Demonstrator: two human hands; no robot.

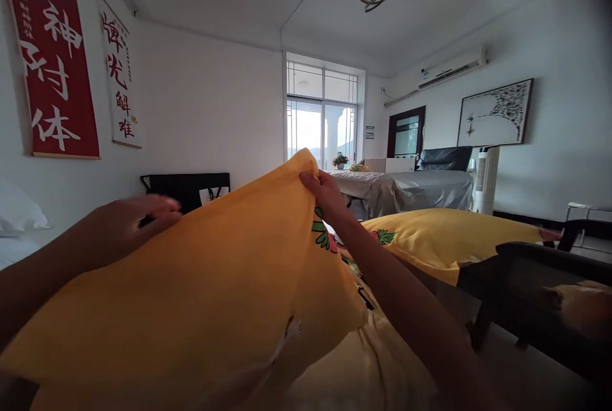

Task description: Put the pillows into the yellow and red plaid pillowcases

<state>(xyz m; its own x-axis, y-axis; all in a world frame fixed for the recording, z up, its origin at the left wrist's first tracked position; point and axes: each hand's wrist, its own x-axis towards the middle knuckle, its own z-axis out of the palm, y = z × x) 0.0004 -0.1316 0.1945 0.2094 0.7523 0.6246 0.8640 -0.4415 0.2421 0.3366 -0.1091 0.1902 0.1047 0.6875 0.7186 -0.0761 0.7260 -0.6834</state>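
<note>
Pillowcase [191, 296], yellow, one, raised in front of the bed [444, 239]; long axis climbs from lower left to its top corner by the window [321, 124]. Right hand [327, 194]: fingers pinched on that corner. Left hand [127, 226]: fingers laid flat, open, along the upper left edge. Open room right of the pillowcase, above the bed. Wall scrolls [52, 60] left: two.

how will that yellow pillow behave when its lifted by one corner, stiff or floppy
Probably soft: the yellow pillow bulges and creases where the right hand pinches its corner. Likely light for its size, since a fingertip pinch holds the corner up while the left hand rests on its edge. It would sag, not roll.
</note>
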